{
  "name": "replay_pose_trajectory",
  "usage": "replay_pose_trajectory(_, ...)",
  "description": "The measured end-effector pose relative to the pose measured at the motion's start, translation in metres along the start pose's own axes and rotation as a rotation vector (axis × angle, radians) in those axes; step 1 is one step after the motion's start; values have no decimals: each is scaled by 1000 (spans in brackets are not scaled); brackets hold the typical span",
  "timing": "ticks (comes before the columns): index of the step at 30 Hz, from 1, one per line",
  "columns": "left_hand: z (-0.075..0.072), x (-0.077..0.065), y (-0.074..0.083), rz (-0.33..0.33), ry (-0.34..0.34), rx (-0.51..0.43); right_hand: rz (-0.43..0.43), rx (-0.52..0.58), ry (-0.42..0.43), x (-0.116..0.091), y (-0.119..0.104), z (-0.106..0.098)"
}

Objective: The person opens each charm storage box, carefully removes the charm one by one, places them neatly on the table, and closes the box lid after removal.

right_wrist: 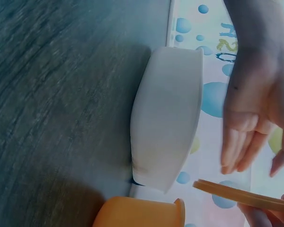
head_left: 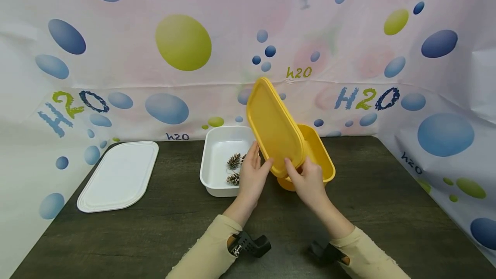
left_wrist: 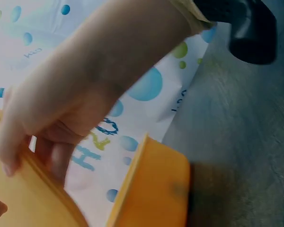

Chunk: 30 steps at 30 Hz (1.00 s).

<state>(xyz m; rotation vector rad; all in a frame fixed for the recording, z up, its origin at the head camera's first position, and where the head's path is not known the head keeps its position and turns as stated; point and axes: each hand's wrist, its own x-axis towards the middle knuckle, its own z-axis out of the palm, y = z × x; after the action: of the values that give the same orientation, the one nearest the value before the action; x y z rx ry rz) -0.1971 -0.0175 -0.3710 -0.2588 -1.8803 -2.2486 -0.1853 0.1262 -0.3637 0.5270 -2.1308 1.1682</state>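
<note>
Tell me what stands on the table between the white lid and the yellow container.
The white container with pine cones inside, as the head view shows; the yellow lid is held up in the right hand.

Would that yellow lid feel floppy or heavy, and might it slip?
The yellow lid looks fairly stiff: pinched by the right hand, it shows no obvious sag. It's probably light for its size, being thin edge-on. Its smooth-looking face might make it somewhat slippery.

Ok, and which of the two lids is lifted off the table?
The yellow lid, tilted and gripped by the right hand; the white lid lies flat on the table.
</note>
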Motion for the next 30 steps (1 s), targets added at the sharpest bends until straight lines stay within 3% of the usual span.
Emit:
replay_pose_trajectory(4, 0, 1, 8, 11, -31, -22, -56, -12, 12, -1, 1, 3)
replay_pose_trajectory(10, 0, 0, 18, 43, -55, -15, -215, -117, 58, 0, -1, 8)
replay_pose_trajectory(17, -3, -5, 23, 165, -84, -2, -321, -176, 68, -1, 1, 12)
replay_pose_trajectory(26, -5, -2, 24, 303, -86, -275, -427, -238, 36, 1, -1, 12)
replay_pose_trajectory(30, -7, -1, 27, 282, -27, -292, -445, -245, 21, 1, -3, 14)
